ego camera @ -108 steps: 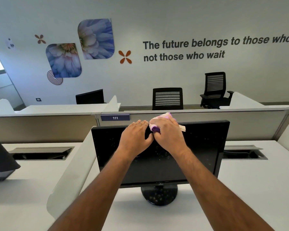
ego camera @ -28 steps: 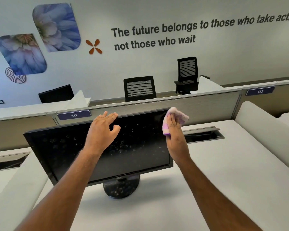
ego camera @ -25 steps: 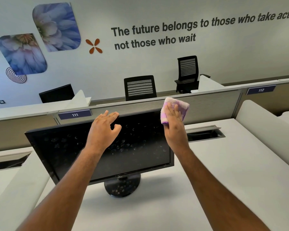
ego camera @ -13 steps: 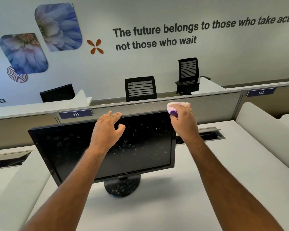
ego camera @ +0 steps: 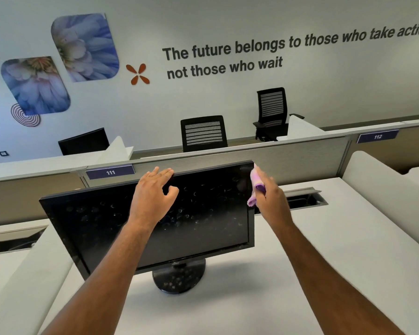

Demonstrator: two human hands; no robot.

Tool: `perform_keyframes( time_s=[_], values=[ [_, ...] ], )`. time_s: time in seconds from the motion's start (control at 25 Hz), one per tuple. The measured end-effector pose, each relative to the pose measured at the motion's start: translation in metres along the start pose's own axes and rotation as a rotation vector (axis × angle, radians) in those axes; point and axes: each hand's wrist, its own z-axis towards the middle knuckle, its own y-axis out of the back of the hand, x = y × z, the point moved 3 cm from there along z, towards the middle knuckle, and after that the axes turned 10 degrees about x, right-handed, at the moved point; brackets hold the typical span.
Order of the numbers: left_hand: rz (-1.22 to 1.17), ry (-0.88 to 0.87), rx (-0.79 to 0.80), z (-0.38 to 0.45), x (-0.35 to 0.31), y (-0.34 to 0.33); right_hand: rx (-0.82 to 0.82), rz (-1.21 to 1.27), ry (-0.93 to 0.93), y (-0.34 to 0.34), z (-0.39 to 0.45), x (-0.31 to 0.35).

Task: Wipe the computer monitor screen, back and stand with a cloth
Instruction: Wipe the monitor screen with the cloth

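2 hands working the monitor [ego camera: 155,228] on the counter [ego camera: 324,262]: right hand [ego camera: 271,199] now sliding down its right edge from the top corner, grip clenching the pink cloth [ego camera: 257,187]; left hand [ego camera: 155,194] still steadying the top, grip released.

The monitor [ego camera: 155,228] stands on the table [ego camera: 324,274] in front of me, on its stand [ego camera: 179,278]. My left hand [ego camera: 153,197] rests on its top edge, my right hand [ego camera: 270,199] holds the cloth [ego camera: 257,186] at its right edge. Behind it runs a partition [ego camera: 300,155]; beyond that, two chairs [ego camera: 203,132] stand before the wall [ego camera: 228,97].
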Motion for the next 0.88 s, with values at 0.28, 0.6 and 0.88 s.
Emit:
perform_keyframes(
  time_s=[0.28, 0.6, 0.88],
  values=[
    [0.008, -0.011, -0.017, 0.000, -0.001, -0.004, -0.030, 0.049, -0.006, -0.030, -0.034, -0.012],
    [0.017, -0.032, -0.017, 0.000, 0.001, -0.005, -0.093, -0.246, 0.287, -0.052, -0.026, 0.002],
    [0.013, -0.038, -0.018, 0.002, 0.002, -0.005, -0.053, -0.242, 0.341, -0.060, -0.038, -0.016]
  ],
)
